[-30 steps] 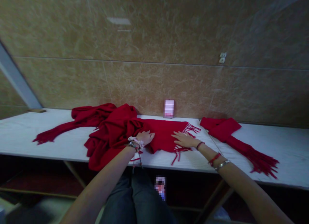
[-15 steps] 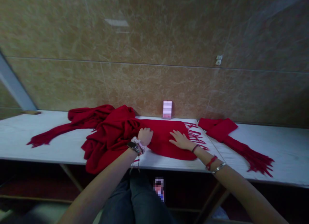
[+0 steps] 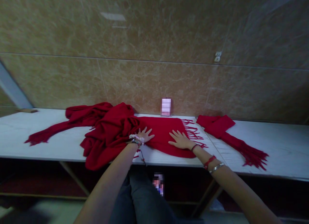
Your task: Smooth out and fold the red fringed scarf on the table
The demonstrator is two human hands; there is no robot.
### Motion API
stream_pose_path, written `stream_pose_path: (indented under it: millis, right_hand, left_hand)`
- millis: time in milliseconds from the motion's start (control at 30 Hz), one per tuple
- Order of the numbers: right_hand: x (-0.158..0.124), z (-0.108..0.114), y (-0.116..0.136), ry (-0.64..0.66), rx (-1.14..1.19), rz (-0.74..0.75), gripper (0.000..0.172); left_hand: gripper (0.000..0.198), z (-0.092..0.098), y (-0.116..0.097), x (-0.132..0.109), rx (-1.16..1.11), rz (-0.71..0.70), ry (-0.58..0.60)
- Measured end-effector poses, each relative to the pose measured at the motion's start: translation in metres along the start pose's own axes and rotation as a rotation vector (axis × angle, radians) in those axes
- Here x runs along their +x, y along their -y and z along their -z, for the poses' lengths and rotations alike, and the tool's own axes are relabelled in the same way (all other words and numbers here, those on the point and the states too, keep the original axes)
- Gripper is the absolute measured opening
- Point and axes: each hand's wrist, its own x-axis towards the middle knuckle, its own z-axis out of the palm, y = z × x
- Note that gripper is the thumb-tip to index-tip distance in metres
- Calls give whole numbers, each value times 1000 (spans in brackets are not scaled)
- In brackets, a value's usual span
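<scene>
A red fringed scarf (image 3: 164, 127) lies partly spread flat on the white table, its fringe pointing right. My left hand (image 3: 145, 135) rests on its left part with the fingers spread, beside the crumpled heap of red cloth (image 3: 108, 137). Near the fringe, my right hand (image 3: 180, 140) presses palm down on the flat part, fingers apart. Neither hand grips anything. Whether the heap is one scarf or more I cannot tell; one fringed end trails from it to the left.
Another red scarf (image 3: 217, 127) lies folded over itself on the right, its fringe near the front edge. A small upright card-like item (image 3: 166, 107), blurred out, stands against the brown marbled wall (image 3: 145, 79). Below the white tabletop (image 3: 60, 146) are dark shelf spaces.
My left hand has gone from curled fingers to spread ones, lying flat on the scarf. My right hand stays flat near the fringe. The view has shifted slightly.
</scene>
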Motion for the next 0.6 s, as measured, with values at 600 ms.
stream_pose_path:
  millis: [600]
  right_hand:
    - [35, 22, 3, -80, 47, -89, 75]
  left_hand:
    - [73, 17, -10, 4, -48, -84, 103]
